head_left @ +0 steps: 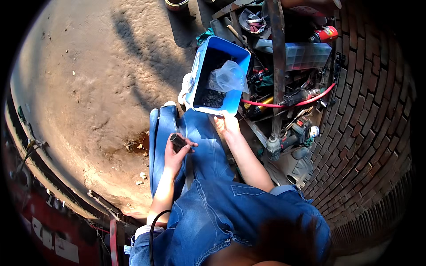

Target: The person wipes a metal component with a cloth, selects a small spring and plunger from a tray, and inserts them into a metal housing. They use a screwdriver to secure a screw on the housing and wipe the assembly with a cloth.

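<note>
- Principal relation: from my left hand (175,154), the blue bin (210,111) lies ahead and to the right, beyond the knees and well apart from it.
- Nearer hand: my right hand (228,126) is at the bin already, touching the near wall by its right corner.
- Left hand, state: fingers curled about a black cylinder (178,142), one end showing above the grip. I see its long axis run slantwise, from upper left to lower right, so it does not point at the bin.
- Right hand, state: grasping the bin's near edge, thumb toward the wall. How far the other fingers reach beneath, I cannot tell.
- Bin, attitude: open side up toward my view, long axis running away from the body with a slight lean to the right. What bears its weight is hidden from me.
- Bin, contents: small dark parts (214,98) gathered in the near end; a clear plastic bag (228,77) over the middle and right side, against the right wall.
- Surroundings: to the right of the bin stands a metal rack (278,66) with tools, a clear case (307,56) and a red can (327,34). A red hose (310,100) crosses behind its post. Bare ground (88,88) lies to the left.
</note>
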`<action>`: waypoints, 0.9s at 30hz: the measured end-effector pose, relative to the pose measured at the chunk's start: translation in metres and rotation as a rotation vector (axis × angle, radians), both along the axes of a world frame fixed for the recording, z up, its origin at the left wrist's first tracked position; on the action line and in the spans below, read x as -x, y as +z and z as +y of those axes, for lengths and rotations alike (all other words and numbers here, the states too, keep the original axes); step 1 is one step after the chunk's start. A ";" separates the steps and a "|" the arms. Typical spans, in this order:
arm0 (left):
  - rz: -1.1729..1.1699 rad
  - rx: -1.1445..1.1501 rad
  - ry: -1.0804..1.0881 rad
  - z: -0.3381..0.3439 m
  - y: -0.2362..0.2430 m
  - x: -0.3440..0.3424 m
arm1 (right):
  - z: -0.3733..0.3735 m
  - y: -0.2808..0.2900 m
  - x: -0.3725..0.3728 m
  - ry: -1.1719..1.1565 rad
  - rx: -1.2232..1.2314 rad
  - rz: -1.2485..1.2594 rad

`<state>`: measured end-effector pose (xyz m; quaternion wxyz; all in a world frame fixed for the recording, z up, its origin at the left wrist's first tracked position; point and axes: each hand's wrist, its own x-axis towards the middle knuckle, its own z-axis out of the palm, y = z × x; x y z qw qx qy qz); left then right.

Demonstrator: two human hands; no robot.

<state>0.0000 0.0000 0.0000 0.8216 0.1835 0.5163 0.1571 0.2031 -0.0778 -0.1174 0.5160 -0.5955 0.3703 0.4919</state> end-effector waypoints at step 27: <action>0.139 0.280 -0.106 0.154 -0.145 0.062 | 0.223 -0.342 -0.145 -0.792 -0.115 0.020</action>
